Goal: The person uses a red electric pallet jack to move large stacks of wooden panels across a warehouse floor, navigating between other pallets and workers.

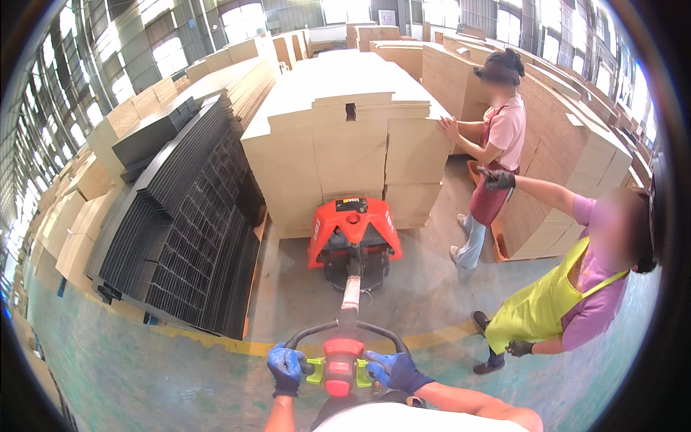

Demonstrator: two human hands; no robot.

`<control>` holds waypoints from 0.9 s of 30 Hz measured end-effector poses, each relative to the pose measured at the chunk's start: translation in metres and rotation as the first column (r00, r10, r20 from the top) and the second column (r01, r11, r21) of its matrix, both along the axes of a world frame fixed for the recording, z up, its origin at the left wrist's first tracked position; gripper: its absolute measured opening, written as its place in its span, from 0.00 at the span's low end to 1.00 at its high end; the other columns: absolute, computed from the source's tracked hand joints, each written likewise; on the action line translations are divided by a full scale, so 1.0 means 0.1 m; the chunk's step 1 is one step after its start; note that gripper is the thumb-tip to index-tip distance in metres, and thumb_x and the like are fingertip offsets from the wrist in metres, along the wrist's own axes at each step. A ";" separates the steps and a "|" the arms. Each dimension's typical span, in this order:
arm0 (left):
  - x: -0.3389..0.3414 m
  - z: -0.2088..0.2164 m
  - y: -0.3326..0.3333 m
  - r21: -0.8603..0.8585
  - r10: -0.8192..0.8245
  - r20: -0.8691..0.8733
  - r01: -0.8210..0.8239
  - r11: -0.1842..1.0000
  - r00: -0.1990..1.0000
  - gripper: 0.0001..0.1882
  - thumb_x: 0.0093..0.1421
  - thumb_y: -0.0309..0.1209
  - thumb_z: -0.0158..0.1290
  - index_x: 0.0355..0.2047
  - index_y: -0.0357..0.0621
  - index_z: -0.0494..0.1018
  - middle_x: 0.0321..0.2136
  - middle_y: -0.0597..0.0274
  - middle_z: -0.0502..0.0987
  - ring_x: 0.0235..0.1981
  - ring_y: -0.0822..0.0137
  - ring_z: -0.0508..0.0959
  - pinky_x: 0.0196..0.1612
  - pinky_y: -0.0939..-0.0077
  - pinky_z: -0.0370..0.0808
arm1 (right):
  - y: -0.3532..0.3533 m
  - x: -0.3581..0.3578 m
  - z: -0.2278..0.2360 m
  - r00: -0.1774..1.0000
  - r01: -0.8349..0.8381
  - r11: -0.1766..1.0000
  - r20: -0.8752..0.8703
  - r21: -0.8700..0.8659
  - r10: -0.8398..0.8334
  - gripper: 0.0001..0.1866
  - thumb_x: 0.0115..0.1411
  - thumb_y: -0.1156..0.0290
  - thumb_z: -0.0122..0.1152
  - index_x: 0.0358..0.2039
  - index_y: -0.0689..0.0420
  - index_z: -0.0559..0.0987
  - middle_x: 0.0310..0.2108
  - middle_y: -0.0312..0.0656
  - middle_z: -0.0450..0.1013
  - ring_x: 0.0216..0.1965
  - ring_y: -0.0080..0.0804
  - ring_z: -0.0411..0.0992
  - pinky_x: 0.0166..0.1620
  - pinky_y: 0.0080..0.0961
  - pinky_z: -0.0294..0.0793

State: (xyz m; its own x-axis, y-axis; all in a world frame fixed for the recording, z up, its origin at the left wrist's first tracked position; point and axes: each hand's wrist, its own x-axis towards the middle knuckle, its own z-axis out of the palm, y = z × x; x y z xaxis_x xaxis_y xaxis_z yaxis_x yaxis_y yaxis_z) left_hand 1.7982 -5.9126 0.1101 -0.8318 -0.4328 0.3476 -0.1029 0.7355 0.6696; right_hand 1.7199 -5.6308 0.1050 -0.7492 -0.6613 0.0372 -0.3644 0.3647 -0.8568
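Both my hands wear blue gloves and grip the handle (342, 365) of a red pallet truck (354, 223). My left hand (285, 366) is closed round the left side of the handle, beside a green lever. On the right side, my right hand (394, 370) is closed with its thumb toward the red control head. From the handle a shaft (350, 295) with a pale wrapped section runs forward to the truck's red body. That body stands against a tall stack of light-brown boards (345, 155), with layers uneven along the top.
A stack of black panels (187, 230) stands close on the left. At the right, a person in a pink shirt (497, 137) touches the board stack; a nearer person in a yellow-green apron (547, 295) points. More boards (554, 158) stand behind them. A yellow line (439, 337) crosses the floor.
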 end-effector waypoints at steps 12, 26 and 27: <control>-0.67 0.04 -0.34 0.015 -0.065 0.034 0.064 0.998 0.997 0.19 0.57 0.29 0.41 0.14 0.43 0.75 0.12 0.61 0.75 0.23 0.56 0.75 0.46 0.56 0.71 | -0.34 -0.53 0.08 0.999 0.023 0.995 0.028 0.094 -0.026 0.22 0.61 0.53 0.52 0.49 0.54 0.76 0.28 0.48 0.77 0.26 0.45 0.76 0.30 0.36 0.74; -1.31 -0.12 -0.33 -0.001 -0.115 0.073 0.115 0.993 0.991 0.15 0.53 0.27 0.44 0.12 0.46 0.74 0.13 0.62 0.75 0.21 0.56 0.74 0.47 0.56 0.70 | -0.27 -1.18 -0.15 0.997 0.003 0.997 -0.077 0.078 0.003 0.18 0.60 0.64 0.52 0.47 0.61 0.76 0.27 0.45 0.78 0.25 0.38 0.78 0.34 0.29 0.77; -1.37 -0.12 -0.32 0.004 -0.114 0.075 0.114 0.993 0.991 0.15 0.53 0.27 0.44 0.12 0.46 0.74 0.13 0.62 0.75 0.20 0.56 0.74 0.47 0.56 0.70 | -0.26 -1.22 -0.18 0.998 0.009 0.997 -0.067 0.074 -0.004 0.20 0.61 0.61 0.51 0.48 0.60 0.76 0.27 0.47 0.78 0.25 0.41 0.77 0.33 0.32 0.76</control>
State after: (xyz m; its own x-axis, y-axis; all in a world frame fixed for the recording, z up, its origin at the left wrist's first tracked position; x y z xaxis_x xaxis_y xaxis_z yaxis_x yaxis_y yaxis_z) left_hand 1.6614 -5.9446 0.0983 -0.8994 -0.3334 0.2827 -0.0678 0.7453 0.6633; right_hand 1.5977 -5.6564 0.0871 -0.7511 -0.6590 0.0388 -0.4175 0.4287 -0.8012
